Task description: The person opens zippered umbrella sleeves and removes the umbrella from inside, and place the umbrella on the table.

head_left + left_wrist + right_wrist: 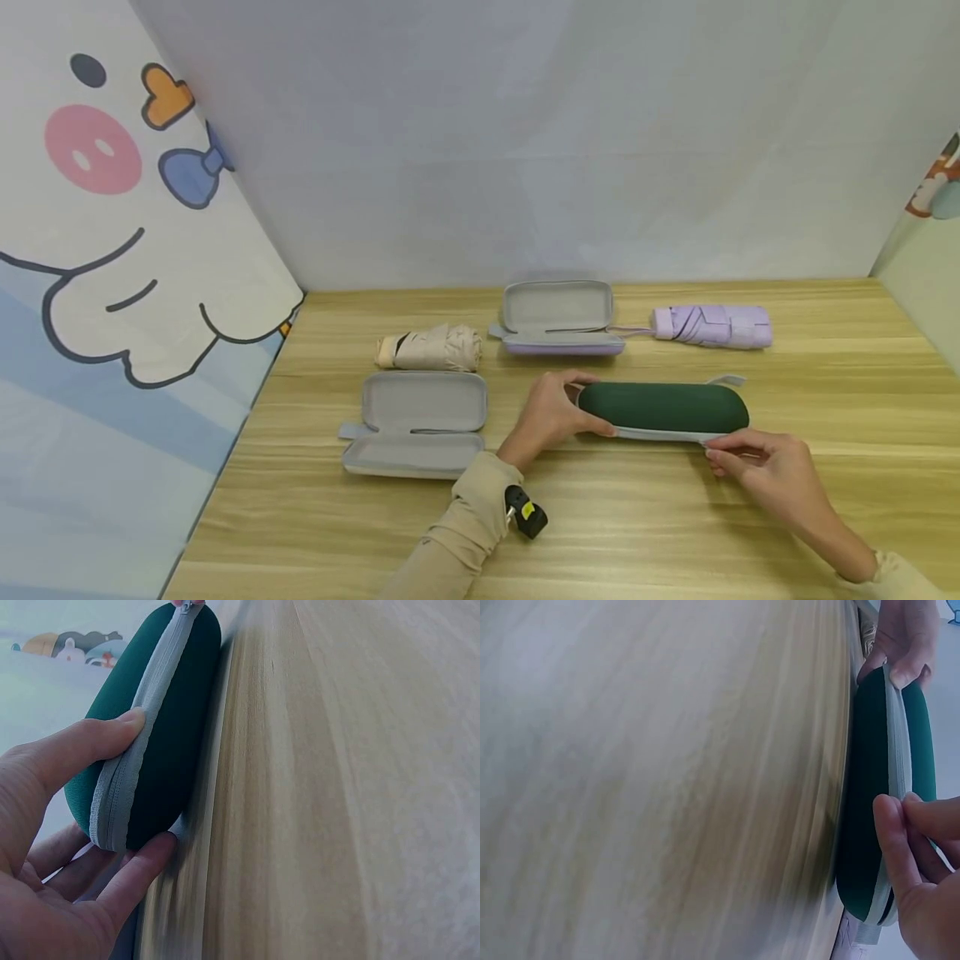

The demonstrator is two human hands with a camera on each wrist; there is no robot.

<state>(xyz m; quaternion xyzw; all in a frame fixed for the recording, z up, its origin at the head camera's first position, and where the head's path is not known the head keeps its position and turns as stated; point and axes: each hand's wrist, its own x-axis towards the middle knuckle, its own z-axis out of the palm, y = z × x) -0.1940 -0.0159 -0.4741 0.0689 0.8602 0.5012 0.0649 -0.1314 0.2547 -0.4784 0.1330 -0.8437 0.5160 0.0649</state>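
A dark green zippered case (pixel 663 406) lies on the table with its light grey zip (pixel 154 682) facing me. My left hand (pixel 553 417) grips its left end, the thumb on the zip band and the fingers around the end. At the front right of the case, my right hand (pixel 772 471) pinches the zipper pull (pixel 187 607) between thumb and forefinger. Left of the pull the zip teeth are joined. A dark gap shows in the band at the right end in the right wrist view. What lies inside the case is hidden.
Left of my hands stands an open cream case (pixel 423 402), with a folded beige umbrella (pixel 438 348) behind it. Farther back are an open lilac case (pixel 562 343) and a folded lilac umbrella (pixel 712 326). A pale cloth wall (pixel 562 150) borders the table.
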